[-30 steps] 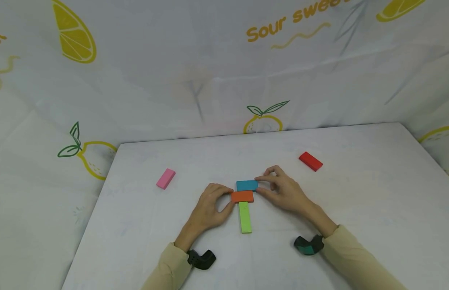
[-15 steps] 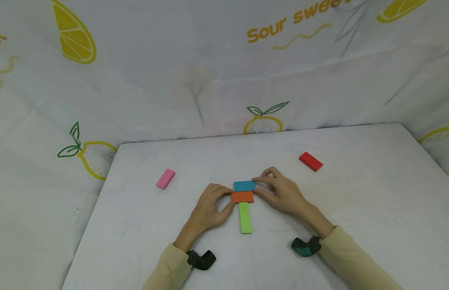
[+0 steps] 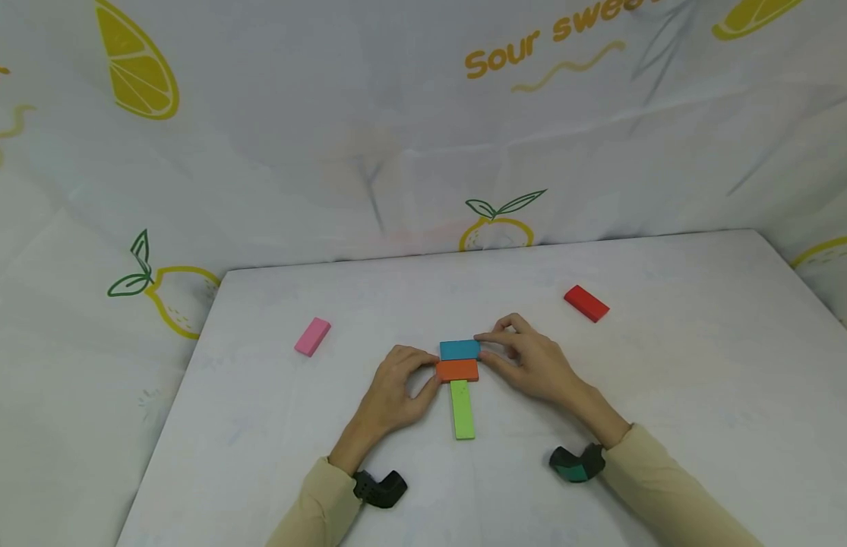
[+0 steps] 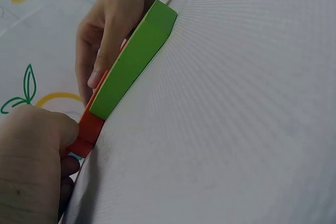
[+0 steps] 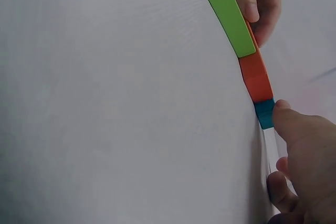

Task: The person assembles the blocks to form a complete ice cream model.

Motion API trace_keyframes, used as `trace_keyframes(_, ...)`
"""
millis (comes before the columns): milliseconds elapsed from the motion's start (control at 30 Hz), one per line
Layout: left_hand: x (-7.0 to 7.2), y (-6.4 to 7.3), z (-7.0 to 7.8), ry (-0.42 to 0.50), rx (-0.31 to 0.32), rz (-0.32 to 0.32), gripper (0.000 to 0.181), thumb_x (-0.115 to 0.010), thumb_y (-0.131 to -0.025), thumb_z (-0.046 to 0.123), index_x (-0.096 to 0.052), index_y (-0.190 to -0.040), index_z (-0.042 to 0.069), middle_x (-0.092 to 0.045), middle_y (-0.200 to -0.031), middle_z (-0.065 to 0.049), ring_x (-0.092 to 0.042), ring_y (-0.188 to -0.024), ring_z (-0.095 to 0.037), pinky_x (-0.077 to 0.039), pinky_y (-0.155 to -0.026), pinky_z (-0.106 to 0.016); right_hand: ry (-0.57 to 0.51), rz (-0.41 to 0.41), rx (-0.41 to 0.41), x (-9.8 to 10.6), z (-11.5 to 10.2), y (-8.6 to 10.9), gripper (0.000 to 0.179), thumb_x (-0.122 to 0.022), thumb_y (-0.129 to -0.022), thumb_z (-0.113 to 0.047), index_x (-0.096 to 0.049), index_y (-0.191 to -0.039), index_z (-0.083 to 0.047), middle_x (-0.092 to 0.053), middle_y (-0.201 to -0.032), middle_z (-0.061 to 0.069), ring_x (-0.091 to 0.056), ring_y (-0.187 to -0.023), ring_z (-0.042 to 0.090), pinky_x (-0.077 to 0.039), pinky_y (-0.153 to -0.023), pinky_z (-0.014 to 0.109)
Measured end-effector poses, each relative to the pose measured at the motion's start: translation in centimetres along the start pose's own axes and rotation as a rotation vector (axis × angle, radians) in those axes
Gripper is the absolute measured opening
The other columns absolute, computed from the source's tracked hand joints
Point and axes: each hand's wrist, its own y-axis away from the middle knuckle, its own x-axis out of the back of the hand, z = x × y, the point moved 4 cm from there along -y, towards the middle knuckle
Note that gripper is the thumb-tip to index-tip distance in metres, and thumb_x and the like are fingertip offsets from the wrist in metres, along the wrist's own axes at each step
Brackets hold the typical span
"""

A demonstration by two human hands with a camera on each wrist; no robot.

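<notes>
Near the middle of the table, an orange block (image 3: 457, 370) lies crosswise against the far end of a green block (image 3: 462, 410), which points toward me. A blue block (image 3: 459, 349) lies along the orange one's far side, touching it. My left hand (image 3: 397, 391) pinches the orange block's left end between thumb and fingertips. At the blue block's right end, my right hand (image 3: 532, 361) pinches with thumb and index finger. In the right wrist view the thumb (image 5: 282, 109) presses on the blue block's end, and the left wrist view shows the left thumb on the orange block.
A pink block (image 3: 313, 336) lies at the left of the white table (image 3: 259, 441), and a red block (image 3: 586, 304) at the back right. Behind the table's far edge hangs a white cloth (image 3: 293, 167) with lemon prints. Each wrist carries a dark device (image 3: 380, 490).
The right hand has slid the blue block a little to the left along the orange block. My left hand, the orange block and the green block have stayed in place.
</notes>
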Motion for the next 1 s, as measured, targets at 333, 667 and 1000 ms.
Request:
trace_keyframes(333,-0.08,0.05,-0.18,-0.009,-0.002,-0.001,0.026,-0.078,-0.089,0.017,-0.075,-0.112,0.005,-0.076,-0.107,-0.005,-0.065,-0.104,-0.020,-0.057,-0.092,-0.036,0.031,0.012,0.014,-0.17,-0.13,-0.10,0.035,-0.076,-0.093,-0.029,-0.075,-0.126,-0.022,-0.060,-0.109,0.002,-0.042,-0.069,0.004,-0.034,-0.053,0.019)
trace_keyframes(667,-0.15,0.07,-0.36,-0.018,-0.008,0.010,0.026,-0.079,-0.087,0.018,-0.076,-0.110,0.006,-0.076,-0.105,-0.005,-0.066,-0.103,-0.019,-0.057,-0.091,-0.036,0.044,-0.012,-0.009,-0.30,-0.30,-0.21,0.037,-0.076,-0.092,-0.029,-0.073,-0.128,-0.021,-0.061,-0.109,0.004,-0.043,-0.070,0.006,-0.034,-0.053,0.019)
trace_keyframes(1000,-0.05,-0.01,-0.18,0.004,-0.015,0.030,0.027,-0.074,-0.091,0.015,-0.075,-0.116,0.003,-0.077,-0.107,-0.006,-0.067,-0.104,-0.020,-0.057,-0.091,-0.036,0.030,-0.005,-0.017,-0.15,-0.36,-0.21,0.034,-0.075,-0.092,-0.028,-0.075,-0.125,-0.021,-0.062,-0.108,0.004,-0.043,-0.068,0.006,-0.033,-0.053,0.019)
